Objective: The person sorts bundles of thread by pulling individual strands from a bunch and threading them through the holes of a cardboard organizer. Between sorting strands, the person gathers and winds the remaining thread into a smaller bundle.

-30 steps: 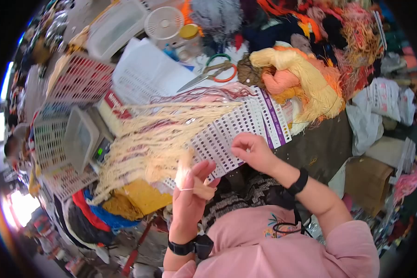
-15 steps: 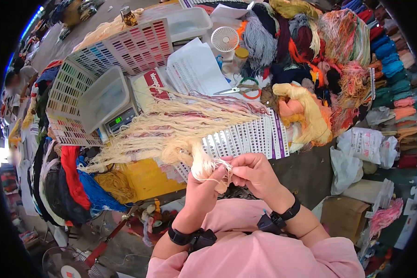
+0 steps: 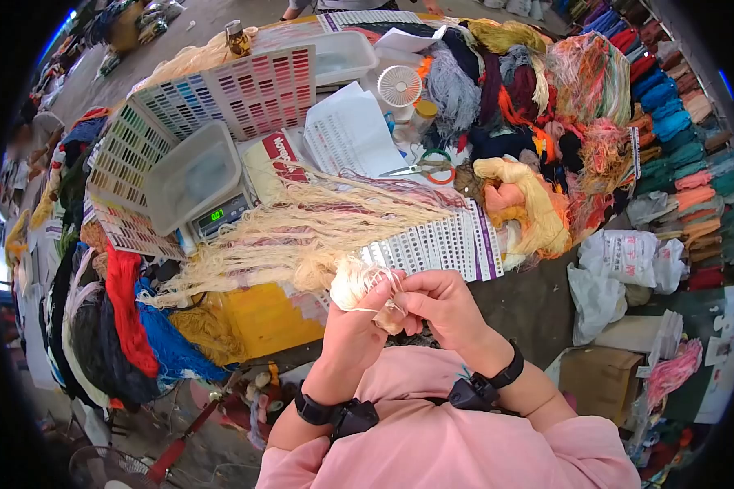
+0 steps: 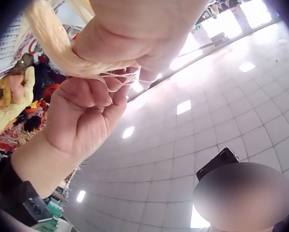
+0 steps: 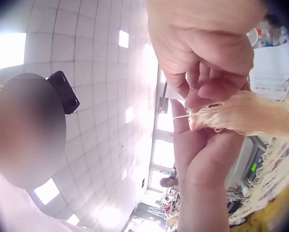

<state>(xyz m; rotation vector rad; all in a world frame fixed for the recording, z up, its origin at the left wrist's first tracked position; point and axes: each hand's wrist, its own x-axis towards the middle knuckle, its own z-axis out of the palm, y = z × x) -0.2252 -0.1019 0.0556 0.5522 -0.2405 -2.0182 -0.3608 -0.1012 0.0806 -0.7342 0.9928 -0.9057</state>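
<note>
A cream yarn skein (image 3: 347, 289) is held in my left hand (image 3: 352, 336), its tail reaching back onto the table. Thumb and fingers close around the skein near its looped end. My right hand (image 3: 450, 310) meets the left there and pinches thin pale strands at that end. In the left wrist view, loose white threads (image 4: 118, 79) stretch between the two hands. The right wrist view shows the skein (image 5: 260, 113) running off to the right from the left palm, with a short thread end poking out. The right fingertips are partly hidden behind the threads.
Long cream strands (image 3: 277, 224) spread over the table beside a punched thread card (image 3: 432, 244). Scissors (image 3: 416, 169) lie behind them. A plastic tub (image 3: 194, 175) sits on a scale (image 3: 220, 218), before a color chart (image 3: 261, 90). Colored yarn bundles (image 3: 510, 216) lie at right.
My right hand, earlier apart from the skein, has come left to pinch its strands. The left hand has closed around the skein. The head view has shifted, showing more table.
</note>
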